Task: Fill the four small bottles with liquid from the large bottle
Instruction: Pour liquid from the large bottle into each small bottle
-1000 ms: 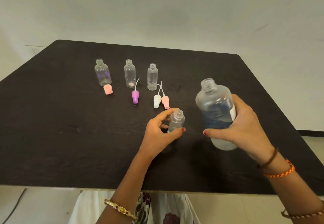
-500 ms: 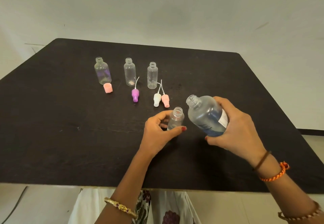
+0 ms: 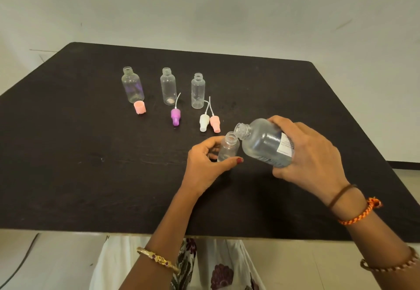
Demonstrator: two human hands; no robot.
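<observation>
My right hand [image 3: 309, 151] grips the large clear bottle [image 3: 261, 142], tilted steeply to the left, its open neck touching the rim of a small clear bottle [image 3: 228, 147]. My left hand [image 3: 209, 164] holds that small bottle upright on the black table [image 3: 68, 164], thumb and fingers around its body. Three more small clear bottles stand open in a row at the back: left [image 3: 132, 85], middle [image 3: 168, 86], right [image 3: 198, 91].
Loose caps lie in front of the row: a pink cap [image 3: 139, 107], a purple spray top [image 3: 175, 116] with tube, a white spray top [image 3: 203, 122] and a pink spray top [image 3: 215, 123]. The table's near edge runs just above my lap.
My right hand has tipped the large bottle from upright to steeply slanted and moved it left, bringing its mouth to the small bottle's rim. My left hand stays put.
</observation>
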